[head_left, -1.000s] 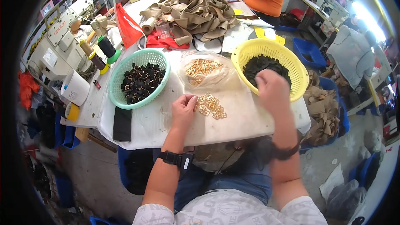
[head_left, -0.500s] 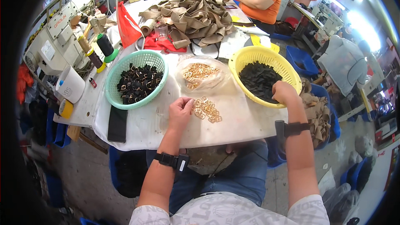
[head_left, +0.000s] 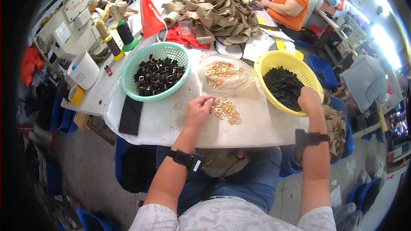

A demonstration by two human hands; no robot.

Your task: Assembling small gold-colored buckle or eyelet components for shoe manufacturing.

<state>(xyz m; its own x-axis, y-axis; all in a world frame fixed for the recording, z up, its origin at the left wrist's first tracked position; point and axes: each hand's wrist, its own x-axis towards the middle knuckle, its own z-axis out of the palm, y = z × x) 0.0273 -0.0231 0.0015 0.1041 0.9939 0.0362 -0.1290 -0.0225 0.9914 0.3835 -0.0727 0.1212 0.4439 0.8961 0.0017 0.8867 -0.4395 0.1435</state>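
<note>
My left hand (head_left: pixel 200 110) is at the left edge of a small loose pile of gold metal buckles (head_left: pixel 228 112), thumb and fingers pinched together. Whatever lies between those fingertips is too small to make out. Over at the yellow plastic basket (head_left: pixel 317 86), my right hand (head_left: pixel 310 100) reaches over the near right rim into the black fabric pieces (head_left: pixel 280 86). Its fingers are curled, with the tips partly hidden. Behind the pile sits a clear plastic bag (head_left: pixel 225 84) of more gold buckles. A green basket (head_left: pixel 128 86) on the left holds black pieces fitted with gold buckles.
A black phone (head_left: pixel 130 117) lies beside the green basket. Farther back are a heap of brown fabric strips (head_left: pixel 227 15) and a red cloth (head_left: pixel 186 38). Sewing machine, thread spools and a white bucket (head_left: pixel 84 70) stand left. A person in orange (head_left: pixel 291 4) sits at the far right.
The whole view has shifted, so the table and baskets appear farther right. Both hands keep nearly the same places relative to the buckle pile and the yellow basket.
</note>
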